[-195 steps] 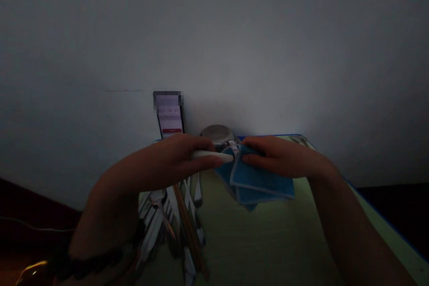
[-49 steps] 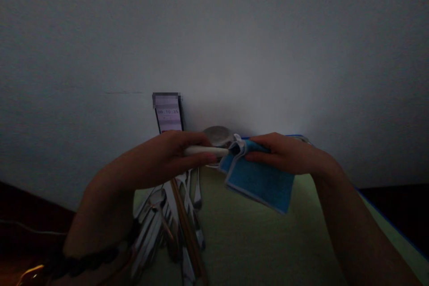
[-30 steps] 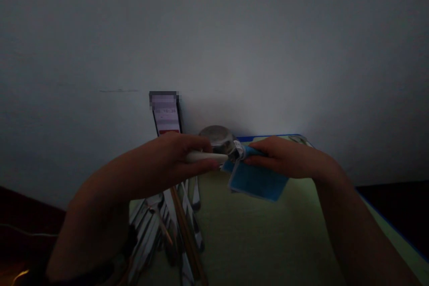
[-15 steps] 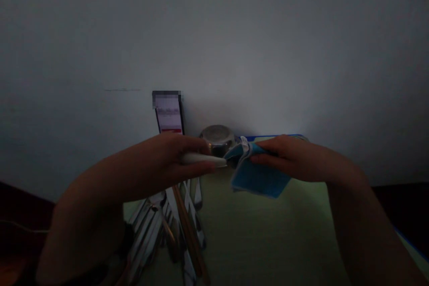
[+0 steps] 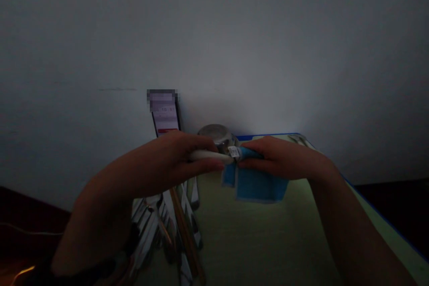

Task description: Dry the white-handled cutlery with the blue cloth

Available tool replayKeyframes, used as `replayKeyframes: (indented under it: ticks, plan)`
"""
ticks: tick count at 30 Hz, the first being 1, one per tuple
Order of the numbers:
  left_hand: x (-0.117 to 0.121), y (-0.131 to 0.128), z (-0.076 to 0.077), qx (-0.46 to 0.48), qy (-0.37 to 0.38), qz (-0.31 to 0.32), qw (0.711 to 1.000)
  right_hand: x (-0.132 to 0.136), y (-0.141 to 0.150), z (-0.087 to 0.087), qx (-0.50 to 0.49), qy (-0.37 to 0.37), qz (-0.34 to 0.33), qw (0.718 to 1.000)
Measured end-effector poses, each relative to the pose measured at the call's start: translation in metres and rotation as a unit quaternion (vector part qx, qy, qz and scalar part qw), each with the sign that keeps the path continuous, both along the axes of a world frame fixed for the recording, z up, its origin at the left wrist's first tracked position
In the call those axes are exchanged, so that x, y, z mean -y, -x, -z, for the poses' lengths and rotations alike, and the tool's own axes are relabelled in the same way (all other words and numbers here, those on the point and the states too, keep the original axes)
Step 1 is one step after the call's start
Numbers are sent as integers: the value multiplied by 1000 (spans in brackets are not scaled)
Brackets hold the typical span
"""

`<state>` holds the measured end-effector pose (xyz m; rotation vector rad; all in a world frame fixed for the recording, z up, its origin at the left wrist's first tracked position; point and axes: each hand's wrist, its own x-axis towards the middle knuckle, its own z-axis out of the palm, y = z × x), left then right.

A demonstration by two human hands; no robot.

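Observation:
The scene is dim. My left hand [image 5: 174, 158] is closed around the white handle [image 5: 209, 155] of a utensil, held level above the table. My right hand [image 5: 281, 157] is closed on a blue cloth [image 5: 258, 183] wrapped around the utensil's other end, which is hidden inside the folds. The two hands almost touch. Part of the cloth hangs down below my right fingers.
A pile of metal cutlery with wooden chopsticks [image 5: 174, 228] lies under my left forearm on the pale green table [image 5: 254, 246], which has a blue edge. A lit phone [image 5: 164, 114] leans on the white wall. A round metal bowl [image 5: 214, 134] stands behind my hands.
The cloth has been turned and bunched around the utensil's end, its hanging part shifting from slanted to straight down. Both hands stay in nearly the same place.

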<state>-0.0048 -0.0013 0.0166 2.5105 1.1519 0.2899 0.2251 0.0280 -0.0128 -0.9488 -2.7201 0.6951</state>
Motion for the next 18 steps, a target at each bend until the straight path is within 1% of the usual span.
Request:
replayKeyframes:
  ticks: [5,10,15,18]
  plan:
    - [1,0,0,-15,7,-13,1000,-1,0,0,2,-10,-8,1000]
    - [1,2,1,-5,11,-6,1000,0,-1,0,-5,-19,-13,1000]
    - [2,1,0,-9,18,-15,1000,-1,-4,1,-22,-8,-19,1000]
    - [2,1,0,-5,18,-5,1000,-1,-7,2,-41,10,-17,999]
